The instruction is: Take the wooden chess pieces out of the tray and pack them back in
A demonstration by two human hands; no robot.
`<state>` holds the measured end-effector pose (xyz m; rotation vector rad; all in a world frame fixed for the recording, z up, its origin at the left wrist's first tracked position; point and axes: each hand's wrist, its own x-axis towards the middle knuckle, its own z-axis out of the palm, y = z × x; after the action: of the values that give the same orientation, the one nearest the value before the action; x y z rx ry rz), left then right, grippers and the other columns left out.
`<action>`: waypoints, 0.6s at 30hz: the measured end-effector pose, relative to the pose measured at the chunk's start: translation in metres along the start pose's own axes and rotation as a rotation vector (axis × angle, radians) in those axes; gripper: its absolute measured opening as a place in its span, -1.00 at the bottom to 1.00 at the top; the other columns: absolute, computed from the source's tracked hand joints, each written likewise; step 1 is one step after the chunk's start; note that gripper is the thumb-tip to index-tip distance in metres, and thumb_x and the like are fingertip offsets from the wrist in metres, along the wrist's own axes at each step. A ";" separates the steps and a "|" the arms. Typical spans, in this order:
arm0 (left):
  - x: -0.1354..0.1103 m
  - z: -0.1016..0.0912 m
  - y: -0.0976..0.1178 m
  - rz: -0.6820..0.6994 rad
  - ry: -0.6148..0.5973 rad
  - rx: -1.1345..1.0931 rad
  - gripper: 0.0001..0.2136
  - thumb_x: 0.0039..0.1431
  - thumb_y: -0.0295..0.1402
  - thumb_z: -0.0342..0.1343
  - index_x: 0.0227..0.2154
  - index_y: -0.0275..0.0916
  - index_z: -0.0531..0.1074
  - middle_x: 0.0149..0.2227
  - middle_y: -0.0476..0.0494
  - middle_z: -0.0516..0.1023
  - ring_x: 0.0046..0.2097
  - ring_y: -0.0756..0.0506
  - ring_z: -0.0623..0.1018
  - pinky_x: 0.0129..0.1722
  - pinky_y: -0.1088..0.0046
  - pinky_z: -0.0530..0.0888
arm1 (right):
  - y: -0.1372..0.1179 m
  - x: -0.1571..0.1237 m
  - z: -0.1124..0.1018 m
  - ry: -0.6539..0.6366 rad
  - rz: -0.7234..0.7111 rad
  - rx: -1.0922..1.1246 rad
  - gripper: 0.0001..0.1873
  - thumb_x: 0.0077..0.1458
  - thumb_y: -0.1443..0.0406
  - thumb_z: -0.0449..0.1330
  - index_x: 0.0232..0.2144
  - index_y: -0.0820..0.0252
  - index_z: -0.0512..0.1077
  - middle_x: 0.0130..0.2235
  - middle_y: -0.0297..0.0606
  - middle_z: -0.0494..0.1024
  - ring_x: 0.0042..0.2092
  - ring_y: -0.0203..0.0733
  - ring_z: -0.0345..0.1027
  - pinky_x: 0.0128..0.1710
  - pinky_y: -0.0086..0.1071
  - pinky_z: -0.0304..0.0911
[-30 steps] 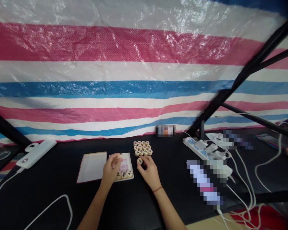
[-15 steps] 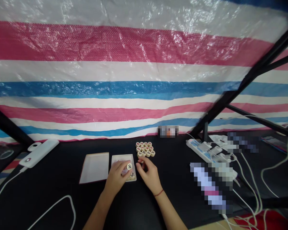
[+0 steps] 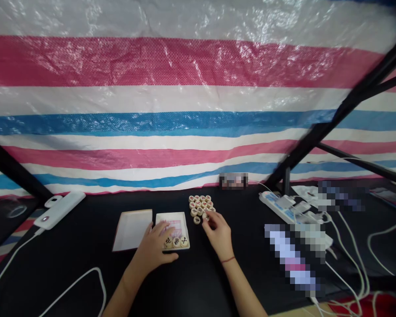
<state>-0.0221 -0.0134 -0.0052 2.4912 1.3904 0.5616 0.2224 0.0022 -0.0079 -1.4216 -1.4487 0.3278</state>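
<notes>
A small white box (image 3: 181, 218) sits on the black table with three round wooden game pieces (image 3: 176, 241) lined along its near edge. My left hand (image 3: 153, 248) rests over the box's near left corner, fingers loosely spread beside those pieces. Its lid (image 3: 133, 229) lies flat just to the left. A cluster of several round pieces (image 3: 200, 204) lies behind and to the right of the box. My right hand (image 3: 218, 231) reaches into the near edge of that cluster, fingertips curled on a piece.
A white power bank (image 3: 59, 210) with a cable (image 3: 69, 286) lies at the left. White power strips (image 3: 288, 208) with plugs and trailing cables fill the right side. A striped tarp (image 3: 185, 110) hangs behind the table, crossed by black metal bars (image 3: 333, 112).
My left hand set a piece down in the box, where three now sit in a row. My right hand moved back from beside the box to the cluster.
</notes>
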 end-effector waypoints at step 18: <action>-0.007 0.021 -0.007 -0.055 0.109 0.078 -0.58 -0.02 -0.20 0.21 -0.05 -0.13 0.44 0.05 -0.21 0.46 0.08 -0.26 0.43 0.16 0.02 0.24 | 0.022 -0.011 0.024 -0.135 -0.123 -0.273 -0.77 0.08 0.35 0.10 -0.17 0.21 0.39 -0.24 -0.16 0.53 -0.18 -0.09 0.38 -0.15 -0.24 0.30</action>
<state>-0.0212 -0.0158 -0.0281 2.5070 1.5440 0.6526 0.2140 0.0097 -0.0403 -1.5413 -1.7346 0.1539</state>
